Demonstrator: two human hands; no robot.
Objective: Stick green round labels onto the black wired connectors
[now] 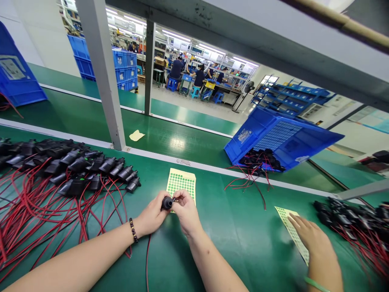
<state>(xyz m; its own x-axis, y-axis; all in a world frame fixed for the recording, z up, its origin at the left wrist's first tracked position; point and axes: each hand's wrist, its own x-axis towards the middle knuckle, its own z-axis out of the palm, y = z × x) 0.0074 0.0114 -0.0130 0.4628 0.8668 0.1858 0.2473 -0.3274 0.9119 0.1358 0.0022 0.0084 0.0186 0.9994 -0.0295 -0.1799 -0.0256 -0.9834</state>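
My left hand (pixel 153 213), with a beaded bracelet at its wrist, grips a black cylindrical wired part (pixel 167 203), whose round end faces me. A single red wire (pixel 148 259) runs along the table below that hand. My right hand (pixel 186 213) is closed against the part's right side, thumb and fingers pinched together; the fingertips partly hide what they touch. Just behind both hands lies a pale yellow sheet of round green stickers (pixel 182 182), its lower part covered by them.
Black parts with red wires (pixel 75 166) are heaped at left, more (pixel 355 219) at right. Another person's hand (pixel 313 237) rests over a second sticker sheet (pixel 291 229). Behind the ledge are a tilted blue crate (pixel 273 134), a paper scrap (pixel 136 135) and a grey post (pixel 103 73).
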